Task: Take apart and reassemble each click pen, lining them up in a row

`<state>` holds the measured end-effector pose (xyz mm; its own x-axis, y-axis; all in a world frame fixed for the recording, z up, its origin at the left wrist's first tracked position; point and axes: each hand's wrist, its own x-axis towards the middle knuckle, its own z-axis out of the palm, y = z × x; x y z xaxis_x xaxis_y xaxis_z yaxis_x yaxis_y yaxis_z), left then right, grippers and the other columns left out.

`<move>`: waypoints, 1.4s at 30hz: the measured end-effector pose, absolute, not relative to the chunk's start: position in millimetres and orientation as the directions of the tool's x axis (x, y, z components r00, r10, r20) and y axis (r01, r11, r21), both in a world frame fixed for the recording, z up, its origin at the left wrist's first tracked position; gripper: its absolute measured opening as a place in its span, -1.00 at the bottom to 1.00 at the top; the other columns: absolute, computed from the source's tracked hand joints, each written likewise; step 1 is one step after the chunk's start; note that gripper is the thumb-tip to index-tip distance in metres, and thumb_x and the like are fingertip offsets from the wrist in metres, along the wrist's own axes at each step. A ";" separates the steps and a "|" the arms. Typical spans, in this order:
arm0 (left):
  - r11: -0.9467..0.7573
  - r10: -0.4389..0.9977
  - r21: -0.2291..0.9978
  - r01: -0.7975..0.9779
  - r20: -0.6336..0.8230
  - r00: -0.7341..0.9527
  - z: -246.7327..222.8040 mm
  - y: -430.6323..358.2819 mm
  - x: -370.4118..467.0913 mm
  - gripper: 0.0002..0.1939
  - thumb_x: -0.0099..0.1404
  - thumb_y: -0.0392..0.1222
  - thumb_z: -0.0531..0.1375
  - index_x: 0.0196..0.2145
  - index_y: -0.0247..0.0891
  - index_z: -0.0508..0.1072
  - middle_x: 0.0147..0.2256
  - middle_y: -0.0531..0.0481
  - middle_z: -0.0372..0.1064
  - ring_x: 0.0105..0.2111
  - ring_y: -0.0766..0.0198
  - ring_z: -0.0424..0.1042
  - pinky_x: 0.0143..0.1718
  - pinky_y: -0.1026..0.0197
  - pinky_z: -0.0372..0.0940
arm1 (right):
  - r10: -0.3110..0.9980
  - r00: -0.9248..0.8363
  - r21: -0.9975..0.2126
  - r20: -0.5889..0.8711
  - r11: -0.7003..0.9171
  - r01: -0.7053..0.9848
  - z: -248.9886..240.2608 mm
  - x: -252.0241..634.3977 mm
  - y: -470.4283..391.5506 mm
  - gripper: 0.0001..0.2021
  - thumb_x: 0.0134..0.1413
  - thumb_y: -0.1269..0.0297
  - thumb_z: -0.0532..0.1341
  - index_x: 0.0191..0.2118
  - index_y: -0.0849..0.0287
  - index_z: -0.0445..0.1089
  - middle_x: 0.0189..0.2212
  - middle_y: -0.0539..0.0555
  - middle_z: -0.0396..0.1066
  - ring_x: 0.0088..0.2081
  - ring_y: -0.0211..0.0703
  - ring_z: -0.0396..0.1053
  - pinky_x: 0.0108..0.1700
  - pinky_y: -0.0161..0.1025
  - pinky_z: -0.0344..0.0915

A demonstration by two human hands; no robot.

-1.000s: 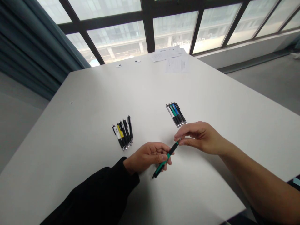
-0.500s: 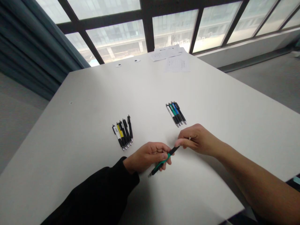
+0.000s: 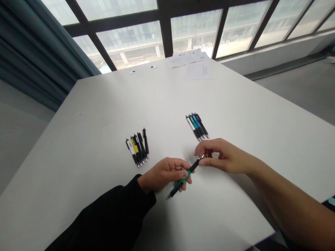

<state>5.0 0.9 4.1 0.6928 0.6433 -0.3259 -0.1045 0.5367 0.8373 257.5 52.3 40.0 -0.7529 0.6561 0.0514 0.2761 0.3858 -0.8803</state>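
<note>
Head view: left hand cradles green pen, right hand curls near.

Smooth green plastic pen (shiny, metal-looking tip), smooth matt table; paper sheets, cloth curtain

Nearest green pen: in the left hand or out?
In: the left hand grips the green pen mid-barrel, with its thumb pressed across.

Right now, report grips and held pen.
Left grip holds green-black pen. Right grip at its metal tip. Two pen rows beyond, neither between grips.
</note>
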 end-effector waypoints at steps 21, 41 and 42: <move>0.605 0.624 0.794 -0.060 -0.426 0.655 7.2 0.0 7.0 -0.60 0.01 -0.22 0.52 -0.22 -0.40 0.53 -0.41 -0.10 0.56 -0.52 0.30 0.52 -0.51 0.33 0.39 | 0.639 -0.766 -0.794 -0.071 0.429 0.432 37.0 247.8 47.0 -0.46 0.38 -0.01 0.10 -0.60 0.20 0.17 -0.68 -0.11 0.06 -0.60 -0.37 -0.01 -0.49 -0.32 -0.05; 0.214 0.964 0.830 -0.515 -0.094 0.249 -3.0 5.2 13.7 -0.73 0.18 -0.18 0.44 -0.22 -0.28 0.49 -0.25 -0.09 0.62 -0.22 0.14 0.61 -0.05 0.02 0.46 | 0.638 -0.761 -0.969 -0.122 -0.243 -0.049 18.3 231.0 36.8 -0.69 0.10 0.21 0.42 -0.17 0.20 0.31 -0.40 0.02 0.50 -0.37 -0.25 0.44 -0.29 -0.27 0.37; 0.178 0.977 0.830 -0.529 -0.086 0.194 -3.0 5.6 14.4 -0.73 0.16 -0.19 0.45 -0.23 -0.26 0.50 -0.24 -0.07 0.62 -0.20 0.16 0.61 -0.04 0.02 0.46 | 0.663 -0.739 -0.970 -0.117 -0.236 -0.057 18.5 232.0 38.7 -0.73 0.13 0.22 0.40 -0.21 0.21 0.34 -0.42 0.03 0.51 -0.40 -0.25 0.44 -0.30 -0.27 0.38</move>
